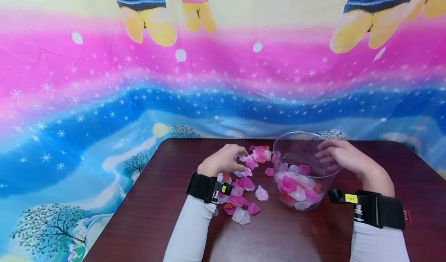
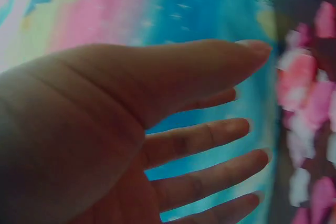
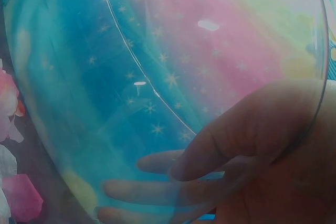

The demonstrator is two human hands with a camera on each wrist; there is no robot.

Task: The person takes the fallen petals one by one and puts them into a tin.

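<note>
My left hand [image 1: 224, 159] hovers over loose artificial petals [image 1: 245, 183], pink, white and red, on the table. In the left wrist view its thumb and fingers [image 2: 210, 183] are spread apart, with nothing between them; blurred petals [image 2: 296, 87] lie past the fingertips. A clear plastic bucket [image 1: 303, 194], partly filled with similar petals, stands to the right. At the bucket's right side, my right hand [image 1: 343, 157] has its loosely extended fingers over the rim. The right wrist view shows those fingers [image 3: 142, 191] through the clear plastic.
The dark brown table [image 1: 258, 238] carries the petals and bucket. Behind it hangs a colourful printed cloth [image 1: 223, 68]. Black wrist straps with small cameras, such as the left strap [image 1: 201, 187], sit on both arms over white sleeves.
</note>
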